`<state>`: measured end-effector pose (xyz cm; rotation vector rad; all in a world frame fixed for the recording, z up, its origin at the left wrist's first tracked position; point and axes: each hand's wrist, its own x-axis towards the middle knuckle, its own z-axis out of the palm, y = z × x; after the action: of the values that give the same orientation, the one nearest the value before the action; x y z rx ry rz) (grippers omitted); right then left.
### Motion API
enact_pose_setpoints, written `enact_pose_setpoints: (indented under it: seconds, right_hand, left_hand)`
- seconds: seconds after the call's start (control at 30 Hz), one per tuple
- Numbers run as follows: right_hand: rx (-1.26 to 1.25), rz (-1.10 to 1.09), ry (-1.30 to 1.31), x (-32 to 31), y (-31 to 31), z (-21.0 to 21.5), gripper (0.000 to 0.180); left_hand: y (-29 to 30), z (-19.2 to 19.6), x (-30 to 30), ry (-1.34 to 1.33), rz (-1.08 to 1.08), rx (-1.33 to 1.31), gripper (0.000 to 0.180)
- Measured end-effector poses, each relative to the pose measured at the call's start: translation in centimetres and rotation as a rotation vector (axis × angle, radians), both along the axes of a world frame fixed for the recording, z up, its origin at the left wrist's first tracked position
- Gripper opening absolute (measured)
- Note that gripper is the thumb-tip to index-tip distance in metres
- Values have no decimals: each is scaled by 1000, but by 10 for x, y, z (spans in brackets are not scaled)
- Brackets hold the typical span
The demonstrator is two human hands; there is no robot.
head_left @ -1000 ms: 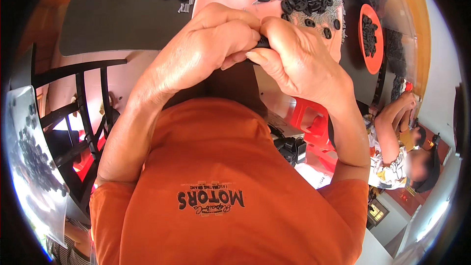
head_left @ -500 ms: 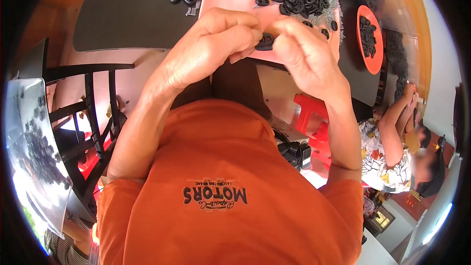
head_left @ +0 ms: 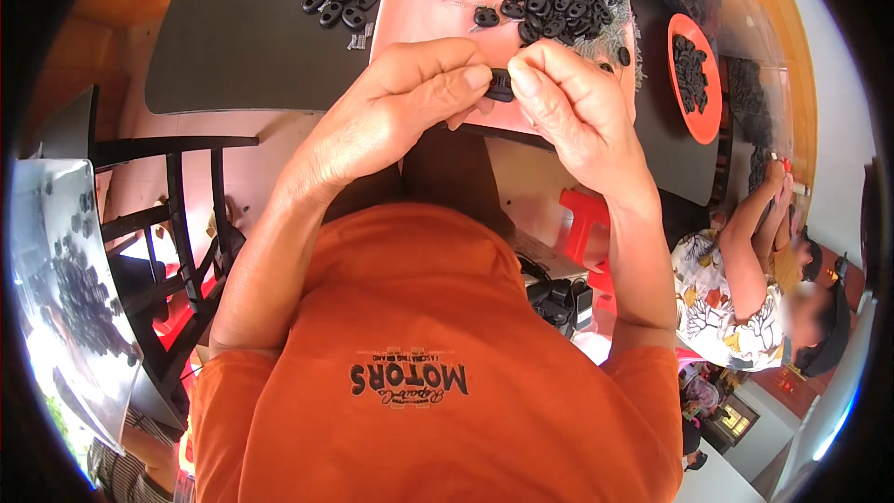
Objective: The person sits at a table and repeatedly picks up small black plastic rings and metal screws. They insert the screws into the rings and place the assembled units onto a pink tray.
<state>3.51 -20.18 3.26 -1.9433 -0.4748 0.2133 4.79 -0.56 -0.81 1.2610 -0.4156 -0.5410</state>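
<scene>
Both hands (head_left: pixel 494 98) apparently pinching black part (head_left: pixel 501 86)

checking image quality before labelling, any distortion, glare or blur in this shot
Head view: strong fisheye bending, the dark table edge curves and black corners frame it; bright glare at the lower-left rim; the small black part between left hand and right hand stays sharp.

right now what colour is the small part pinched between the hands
Black, seen in the head view: the small part sits between left hand and right hand.
</scene>
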Motion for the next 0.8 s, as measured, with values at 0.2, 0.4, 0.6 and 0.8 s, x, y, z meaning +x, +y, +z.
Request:
enact_pose_setpoints:
  seconds: [0.2,0.4,0.6,0.8]
  right_hand:
    - [-88,-2,-171,3,0,-8,18]
    - [-526,91,-716,7,9,-6,24]
    - [-414,180,-635,12,6,-16,23]
    - [-309,229,-526,13,9,-17,21]
  left_hand:
    - [-2,2,1,93,47,38,34]
    - [-6,16,3,206,134,39,21]
    - [-2,15,6,184,54,86,22]
    - [2,10,8,102,37,76,21]
